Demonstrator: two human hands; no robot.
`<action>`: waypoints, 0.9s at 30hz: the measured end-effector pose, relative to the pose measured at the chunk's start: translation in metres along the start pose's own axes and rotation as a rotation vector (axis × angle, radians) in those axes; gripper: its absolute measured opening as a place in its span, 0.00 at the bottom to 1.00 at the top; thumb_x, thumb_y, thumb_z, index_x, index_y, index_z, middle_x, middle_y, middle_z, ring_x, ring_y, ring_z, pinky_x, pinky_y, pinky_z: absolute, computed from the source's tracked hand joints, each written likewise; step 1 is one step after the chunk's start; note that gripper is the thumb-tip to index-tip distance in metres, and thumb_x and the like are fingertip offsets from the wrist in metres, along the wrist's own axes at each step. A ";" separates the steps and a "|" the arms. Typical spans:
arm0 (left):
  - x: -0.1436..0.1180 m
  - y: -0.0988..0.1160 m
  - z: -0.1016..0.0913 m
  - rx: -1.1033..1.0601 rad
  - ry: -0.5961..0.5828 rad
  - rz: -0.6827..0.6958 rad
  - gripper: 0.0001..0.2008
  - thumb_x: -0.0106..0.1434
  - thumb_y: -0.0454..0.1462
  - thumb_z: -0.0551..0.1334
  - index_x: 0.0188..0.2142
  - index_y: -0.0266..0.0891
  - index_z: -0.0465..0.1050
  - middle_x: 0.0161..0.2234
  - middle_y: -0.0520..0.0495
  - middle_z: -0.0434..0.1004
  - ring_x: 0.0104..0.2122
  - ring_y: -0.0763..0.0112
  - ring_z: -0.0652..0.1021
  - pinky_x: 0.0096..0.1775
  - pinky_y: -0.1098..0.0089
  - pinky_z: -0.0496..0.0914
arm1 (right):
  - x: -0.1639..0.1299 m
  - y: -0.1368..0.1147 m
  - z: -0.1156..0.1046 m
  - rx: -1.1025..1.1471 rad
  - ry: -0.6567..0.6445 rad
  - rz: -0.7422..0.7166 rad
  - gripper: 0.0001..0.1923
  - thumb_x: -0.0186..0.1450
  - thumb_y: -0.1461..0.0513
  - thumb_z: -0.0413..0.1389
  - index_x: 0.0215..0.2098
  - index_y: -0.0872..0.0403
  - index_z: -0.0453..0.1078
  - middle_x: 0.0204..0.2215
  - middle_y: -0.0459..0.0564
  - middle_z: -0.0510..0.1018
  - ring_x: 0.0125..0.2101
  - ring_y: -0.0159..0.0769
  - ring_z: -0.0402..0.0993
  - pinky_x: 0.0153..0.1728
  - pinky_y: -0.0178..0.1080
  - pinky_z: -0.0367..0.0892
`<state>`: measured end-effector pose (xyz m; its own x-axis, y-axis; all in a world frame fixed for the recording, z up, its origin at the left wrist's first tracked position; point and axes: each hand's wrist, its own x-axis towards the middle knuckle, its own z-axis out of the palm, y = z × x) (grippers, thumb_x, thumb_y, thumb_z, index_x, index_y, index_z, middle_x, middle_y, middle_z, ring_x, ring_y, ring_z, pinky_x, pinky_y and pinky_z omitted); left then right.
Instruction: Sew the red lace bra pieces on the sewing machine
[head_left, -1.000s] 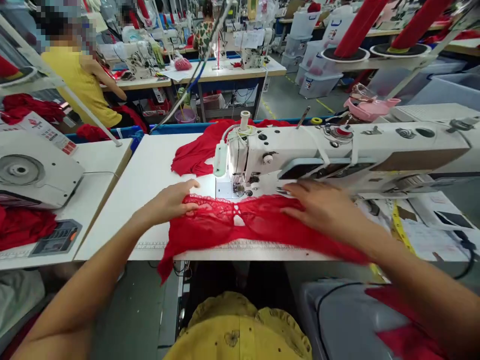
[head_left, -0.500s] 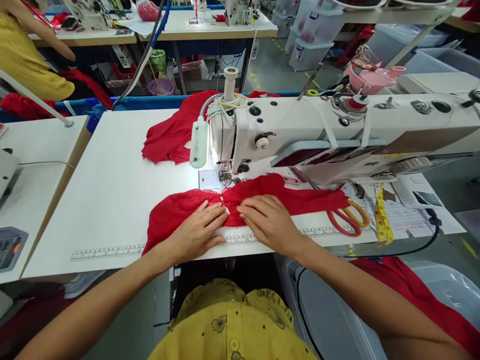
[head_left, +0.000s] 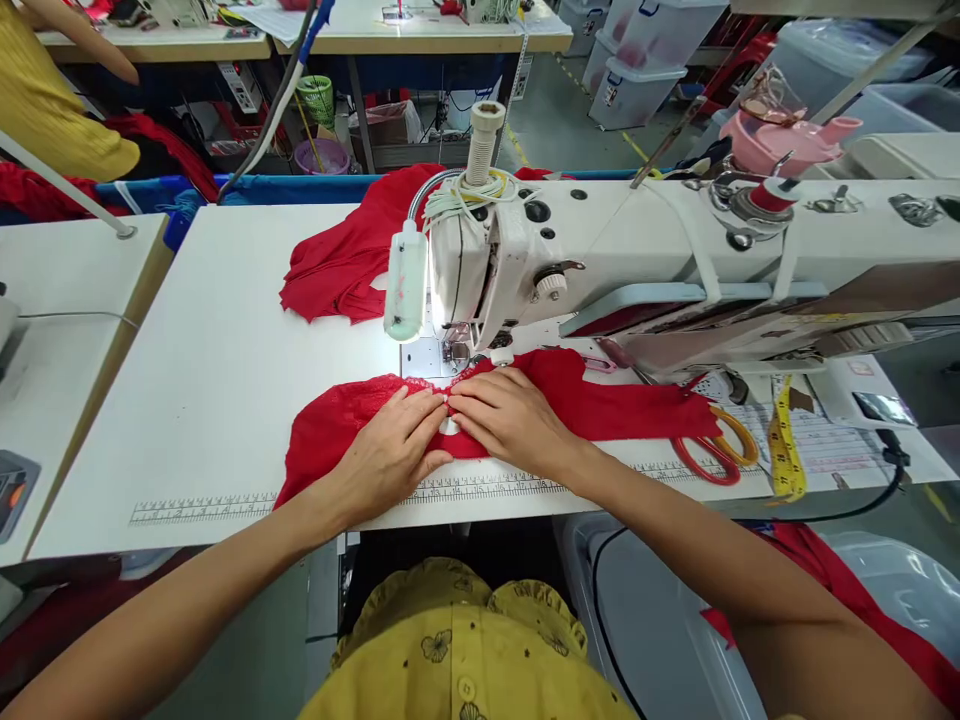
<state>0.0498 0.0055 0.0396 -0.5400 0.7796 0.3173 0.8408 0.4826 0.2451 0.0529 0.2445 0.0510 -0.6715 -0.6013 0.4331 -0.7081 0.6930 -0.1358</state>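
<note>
A piece of red fabric (head_left: 630,405) with a lacy upper edge lies in front of the sewing machine's needle area. My left hand (head_left: 397,445) rests flat on its left part, thumb apart from the fingers. My right hand (head_left: 514,420) lies across the middle, fingers stretched out and the thumb hidden. Both sets of fingertips nearly meet beside a small white spot in the fabric. Just beyond them stands the white sewing machine (head_left: 622,240), its presser foot (head_left: 455,352) close to the lacy edge.
More red fabric (head_left: 337,260) lies behind the machine head. Scissors (head_left: 709,460) and a yellow tape measure (head_left: 785,450) are at the right. A printed ruler (head_left: 202,508) runs along the table's front edge. Plastic tubs (head_left: 660,600) stand below; a person in yellow (head_left: 60,110) is at far left.
My right hand has moved left and up across the fabric, closer to the left hand and the presser foot. The left hand stays nearly in place. The view has shifted slightly.
</note>
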 end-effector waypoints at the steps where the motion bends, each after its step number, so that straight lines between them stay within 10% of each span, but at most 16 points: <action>1: 0.002 -0.006 0.001 0.001 -0.029 0.015 0.24 0.74 0.42 0.55 0.63 0.26 0.60 0.61 0.30 0.67 0.62 0.50 0.67 0.63 0.42 0.64 | 0.001 0.001 0.002 -0.002 -0.002 0.001 0.09 0.73 0.62 0.52 0.44 0.56 0.74 0.44 0.50 0.81 0.44 0.37 0.72 0.45 0.43 0.60; 7: 0.011 -0.026 -0.009 0.047 -0.190 0.152 0.23 0.74 0.41 0.55 0.63 0.28 0.60 0.62 0.32 0.67 0.62 0.51 0.67 0.65 0.38 0.59 | -0.001 0.004 0.008 -0.062 -0.005 0.059 0.11 0.74 0.59 0.52 0.47 0.55 0.74 0.43 0.49 0.80 0.43 0.39 0.71 0.45 0.44 0.57; 27: 0.011 0.004 -0.004 0.163 -0.070 -0.045 0.24 0.76 0.45 0.52 0.61 0.27 0.64 0.60 0.36 0.70 0.59 0.52 0.70 0.65 0.43 0.60 | 0.000 0.007 0.006 -0.031 -0.038 0.079 0.12 0.74 0.60 0.52 0.50 0.55 0.74 0.43 0.50 0.79 0.40 0.37 0.69 0.46 0.44 0.56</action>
<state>0.0471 0.0142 0.0479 -0.5782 0.7788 0.2433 0.8139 0.5717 0.1042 0.0467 0.2470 0.0448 -0.7332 -0.5585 0.3879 -0.6460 0.7503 -0.1407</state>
